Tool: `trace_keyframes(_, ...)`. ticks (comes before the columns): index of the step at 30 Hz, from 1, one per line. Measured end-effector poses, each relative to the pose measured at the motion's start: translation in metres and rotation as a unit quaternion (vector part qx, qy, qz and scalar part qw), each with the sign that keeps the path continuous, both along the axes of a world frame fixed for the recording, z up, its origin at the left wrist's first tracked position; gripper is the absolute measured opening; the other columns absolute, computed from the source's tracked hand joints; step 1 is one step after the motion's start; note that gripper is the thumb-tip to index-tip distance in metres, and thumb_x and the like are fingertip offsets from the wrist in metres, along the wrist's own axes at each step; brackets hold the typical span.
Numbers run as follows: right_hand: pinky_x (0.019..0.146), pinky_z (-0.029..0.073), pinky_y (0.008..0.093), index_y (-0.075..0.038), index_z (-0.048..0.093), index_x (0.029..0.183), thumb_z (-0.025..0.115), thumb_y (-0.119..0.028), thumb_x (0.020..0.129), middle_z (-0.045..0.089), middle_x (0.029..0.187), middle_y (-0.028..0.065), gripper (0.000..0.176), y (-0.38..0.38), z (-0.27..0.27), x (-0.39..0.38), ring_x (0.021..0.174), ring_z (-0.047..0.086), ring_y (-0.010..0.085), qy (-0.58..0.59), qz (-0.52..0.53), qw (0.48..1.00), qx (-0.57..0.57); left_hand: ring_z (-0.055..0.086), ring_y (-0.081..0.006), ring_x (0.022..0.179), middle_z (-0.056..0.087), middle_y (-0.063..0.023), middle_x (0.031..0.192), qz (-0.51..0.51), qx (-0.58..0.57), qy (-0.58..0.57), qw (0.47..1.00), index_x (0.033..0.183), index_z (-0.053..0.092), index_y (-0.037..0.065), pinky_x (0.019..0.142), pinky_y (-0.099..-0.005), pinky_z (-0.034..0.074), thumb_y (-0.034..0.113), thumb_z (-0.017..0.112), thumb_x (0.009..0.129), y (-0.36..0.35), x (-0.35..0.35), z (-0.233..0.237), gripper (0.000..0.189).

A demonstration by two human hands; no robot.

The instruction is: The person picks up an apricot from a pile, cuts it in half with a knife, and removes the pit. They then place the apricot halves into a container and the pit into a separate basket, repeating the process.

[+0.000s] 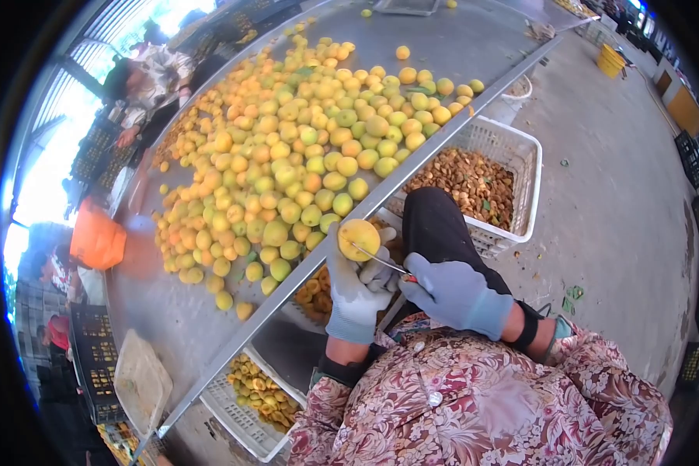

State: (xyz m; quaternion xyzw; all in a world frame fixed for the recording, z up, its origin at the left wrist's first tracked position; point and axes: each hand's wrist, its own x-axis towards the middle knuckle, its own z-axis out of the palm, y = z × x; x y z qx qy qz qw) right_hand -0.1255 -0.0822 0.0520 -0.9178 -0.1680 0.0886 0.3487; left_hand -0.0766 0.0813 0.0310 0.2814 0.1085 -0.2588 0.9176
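Operator: "What is the desk (186, 334) carrying?"
Instructor: "A fruit pile (295, 155), spreading between 10 and 11 o'clock from the right hand (458, 293)."
Operator: "Hazard?"
Instructor: "If the right hand is pushing too hard, the left hand (349, 295) is risking a stab: the held fruit (357, 235) could be turning, deflecting the thin tool (384, 261)."
Operator: "Pose?"
Instructor: "The left is cupping that fruit at the right's 10 o'clock; the right, back upward, is clenching the red handle (409, 278), aiming toward 10."

Daylight pours through blown-out openings (45, 186) beyond the far edge of the worktop (458, 35), leaving a pale sheen on its bare metal. Shade gathers beneath the near edge. Fisheye distortion curves the outskirts into black corners; the distant background looks soft.
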Motion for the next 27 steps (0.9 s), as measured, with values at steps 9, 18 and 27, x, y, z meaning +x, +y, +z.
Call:
trace_keyframes(9,0.038,0.03,0.0154,-0.005,0.057,0.102,0.056,-0.038,0.088,0.054,0.066,-0.0031,0.036,-0.001,0.056,0.016,0.046,0.042,0.0009,0.253,-0.101,0.822,0.5,0.059,-0.0207,0.085,0.055,-0.0132,0.108,0.045,0.364,-0.428,0.826,0.12,0.04,-0.001,0.08,-0.0317,0.048,0.012,0.067,0.078,-0.003,-0.022,0.032,0.052)
trace_keyframes(18,0.045,0.038,0.0159,-0.003,0.059,0.105,0.056,-0.037,0.088,0.059,0.076,-0.0014,0.038,0.014,0.028,0.023,0.057,0.051,0.0016,0.273,-0.144,0.797,0.519,0.058,-0.0297,0.095,0.054,-0.0204,0.117,0.112,0.649,-0.603,0.451,0.13,0.037,-0.006,0.079,-0.0374,0.046,0.027,0.067,0.077,-0.009,-0.022,0.026,0.069)
trace_keyframes(27,0.058,0.043,0.0183,0.002,0.061,0.093,0.061,-0.015,0.086,0.059,0.079,-0.0015,0.018,0.04,0.01,0.039,0.071,0.051,0.0017,-0.036,-0.282,0.781,0.556,0.053,-0.0147,0.087,0.054,-0.0098,0.103,0.194,0.442,-0.412,0.773,0.117,0.048,0.0,0.074,-0.0261,0.044,0.012,0.047,0.087,-0.044,-0.012,0.017,0.032)
